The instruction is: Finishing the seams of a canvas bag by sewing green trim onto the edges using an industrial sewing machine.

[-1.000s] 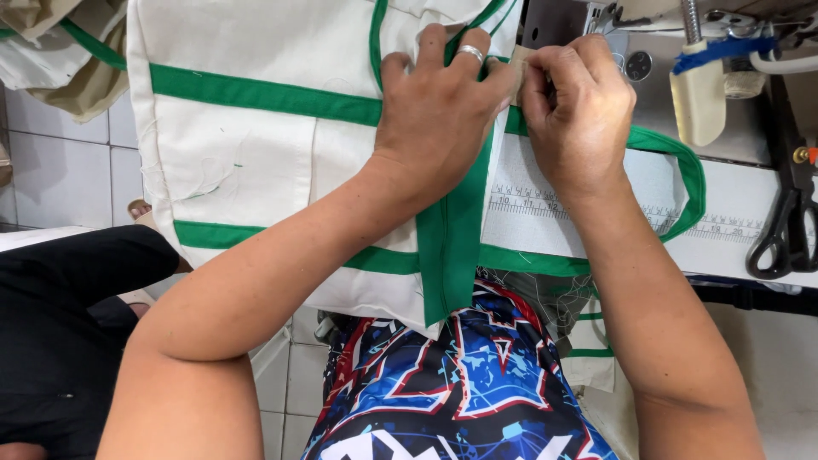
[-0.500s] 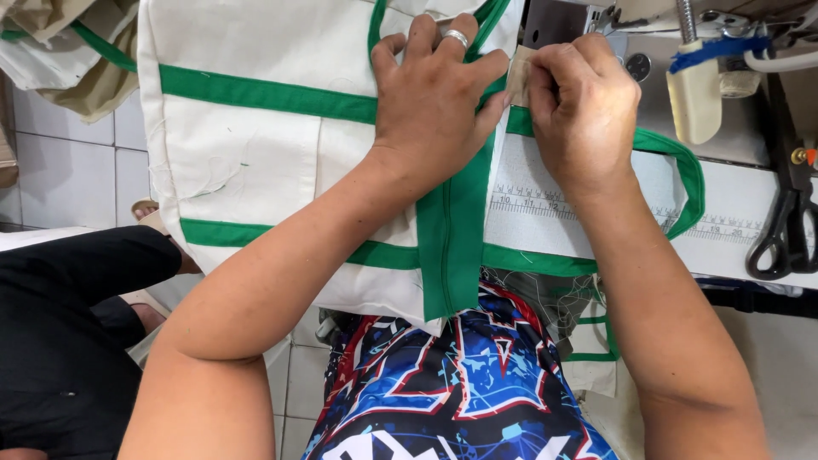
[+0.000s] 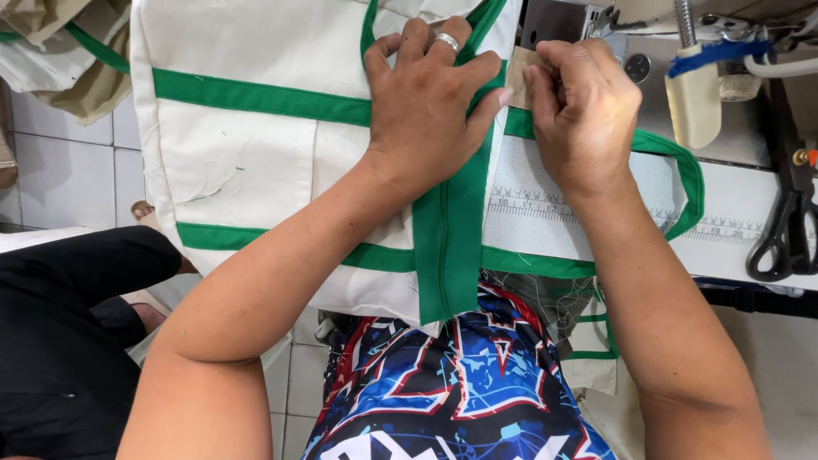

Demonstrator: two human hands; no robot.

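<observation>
1. Since a second ago, the left hand [image 3: 430,102] has been slid slightly left along the green strap [image 3: 452,247], its grip spread flat and pressing.
2. A small beige label [image 3: 518,77] is pinched by the right hand [image 3: 584,106].
3. The cream bag [image 3: 256,162] lies on the desk [image 3: 733,247] beside the sewing machine [image 3: 648,60], its green trim smooth.

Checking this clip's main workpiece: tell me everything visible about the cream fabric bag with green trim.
The cream bag looks like woven canvas, edged with green bands and a green strap down its middle. It lies flat on the sewing table, its lower edge overhanging onto the lap. The left hand, wearing a ring, presses it flat; the right hand pinches a small tan patch at its edge.
</observation>
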